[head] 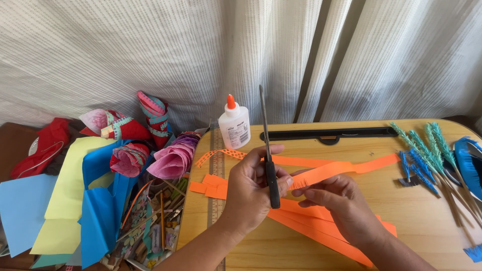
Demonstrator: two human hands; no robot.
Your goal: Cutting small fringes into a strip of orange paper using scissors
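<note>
Right now my left hand (251, 188) is clenched around the black handles of the scissors (267, 150), blades pointing up and away from me. Just to its right, my right hand (336, 203) pinches an orange paper strip (346, 168) whose near end, fringed with small cuts, touches the scissors. More orange strips (301, 221) lie under both hands on the table (427, 221). Beyond the left hand stands a glue bottle (234, 125); a ruler (217, 175) lies to its left.
</note>
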